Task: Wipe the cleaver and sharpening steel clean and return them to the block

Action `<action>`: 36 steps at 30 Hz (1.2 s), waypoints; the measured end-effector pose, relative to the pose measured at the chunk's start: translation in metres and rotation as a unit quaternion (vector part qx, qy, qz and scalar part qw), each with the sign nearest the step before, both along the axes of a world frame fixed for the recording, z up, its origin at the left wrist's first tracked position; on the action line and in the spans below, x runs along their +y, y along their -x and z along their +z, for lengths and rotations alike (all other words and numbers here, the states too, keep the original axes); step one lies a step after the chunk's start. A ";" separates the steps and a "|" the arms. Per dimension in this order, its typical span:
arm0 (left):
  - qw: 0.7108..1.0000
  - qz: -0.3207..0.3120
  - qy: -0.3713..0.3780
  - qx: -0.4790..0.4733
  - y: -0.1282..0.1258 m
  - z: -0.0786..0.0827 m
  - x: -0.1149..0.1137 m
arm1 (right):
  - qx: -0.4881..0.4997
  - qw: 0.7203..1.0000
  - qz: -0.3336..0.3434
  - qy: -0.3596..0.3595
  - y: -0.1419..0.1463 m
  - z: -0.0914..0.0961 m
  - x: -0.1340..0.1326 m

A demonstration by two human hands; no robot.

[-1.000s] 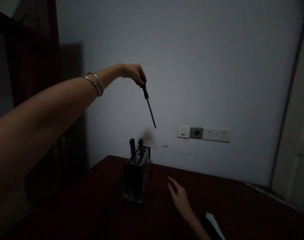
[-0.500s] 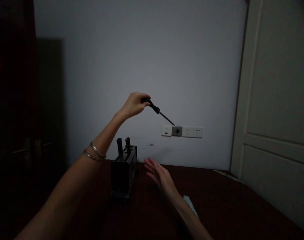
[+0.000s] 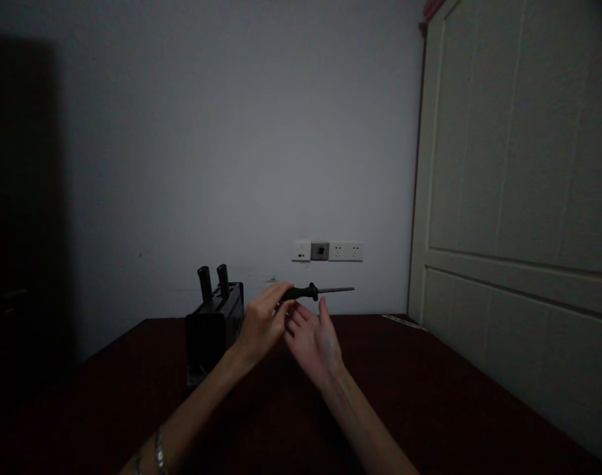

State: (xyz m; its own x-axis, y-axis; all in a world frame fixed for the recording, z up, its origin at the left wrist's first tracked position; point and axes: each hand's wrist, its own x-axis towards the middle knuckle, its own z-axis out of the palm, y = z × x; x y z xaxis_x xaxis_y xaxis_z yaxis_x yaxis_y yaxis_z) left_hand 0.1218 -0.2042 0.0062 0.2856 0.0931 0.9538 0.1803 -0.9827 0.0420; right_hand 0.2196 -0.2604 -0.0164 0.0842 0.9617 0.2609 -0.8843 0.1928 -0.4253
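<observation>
My left hand (image 3: 264,323) pinches the black handle of a sharpening steel (image 3: 316,291), held level with its thin rod pointing right. My right hand (image 3: 313,336) is raised just under the handle, fingers spread and open, close to or touching the left fingertips. Behind and left of my hands stands a dark knife block (image 3: 212,326) on the dark red table (image 3: 429,402), with two black handles (image 3: 212,282) sticking up from it.
A pale wall carries a strip of sockets (image 3: 328,251) above the table's far edge. A white panelled door (image 3: 518,218) fills the right side. Dark furniture (image 3: 14,251) stands at the far left. The room is dim.
My left hand has come down from high above the block to chest height, turning the steel from hanging down to level. My right hand rose from the table to meet it. The view swung right.
</observation>
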 end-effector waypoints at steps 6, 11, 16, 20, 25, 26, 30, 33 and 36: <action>0.999 -0.023 -0.032 -0.006 -0.001 -0.034 -0.009 | 0.021 0.998 -0.036 0.046 -0.016 -0.018 0.000; 0.998 -0.021 -0.057 0.020 0.001 -0.053 -0.014 | 0.008 0.997 -0.032 0.073 -0.021 -0.030 0.001; 0.998 -0.003 -0.057 0.019 0.001 -0.072 -0.013 | -0.002 0.997 -0.025 0.068 -0.022 -0.037 0.000; 0.998 -0.001 -0.055 0.030 0.000 -0.084 -0.015 | 0.014 0.994 -0.040 0.098 -0.025 -0.041 0.000; 0.997 -0.008 -0.047 0.061 -0.003 -0.100 -0.022 | 0.027 0.994 -0.072 0.073 -0.028 -0.046 -0.002; 0.996 -0.006 -0.045 0.070 -0.003 -0.103 -0.025 | 0.028 0.994 -0.076 0.072 -0.029 -0.046 -0.004; 0.992 0.007 -0.019 0.125 -0.005 -0.119 -0.039 | 0.010 0.992 -0.088 0.089 -0.033 -0.048 -0.010; 0.984 0.003 0.012 0.175 -0.007 -0.131 -0.051 | -0.039 0.986 -0.127 0.101 -0.037 -0.057 -0.013; 0.974 -0.032 0.049 0.218 -0.006 -0.140 -0.058 | -0.094 0.977 -0.158 0.108 -0.045 -0.073 -0.016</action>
